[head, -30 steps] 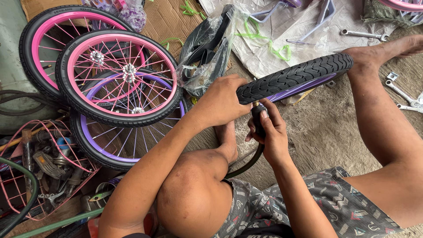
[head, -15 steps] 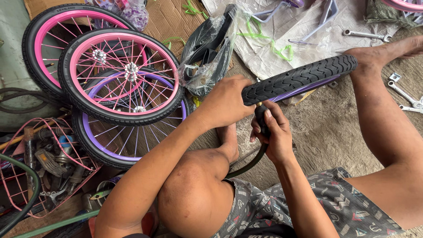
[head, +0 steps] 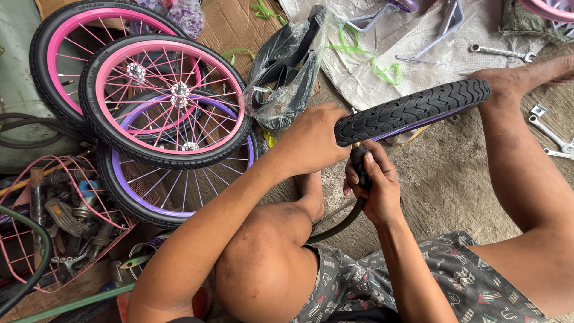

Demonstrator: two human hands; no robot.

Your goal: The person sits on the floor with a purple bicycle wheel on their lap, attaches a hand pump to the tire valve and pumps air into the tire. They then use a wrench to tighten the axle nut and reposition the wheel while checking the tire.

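On a workshop floor, beside a pink wire basket (head: pixel 36 239) of tools and three stacked spoked wheels (head: pixel 164 101), a seated person's left hand (head: pixel 311 140) clamps its fingers over the near end of a black tyre (head: pixel 412 110) on a purple rim, while the right hand (head: pixel 371 185), just below it, grips a black hose (head: pixel 341 224); spanners (head: pixel 550 134) lie far right.

A single head-worn camera looks steeply down, close over the seated person's knees, taking in the left hand (head: pixel 311 140), right hand (head: pixel 371 185) and the floor (head: pixel 442 179) ahead.
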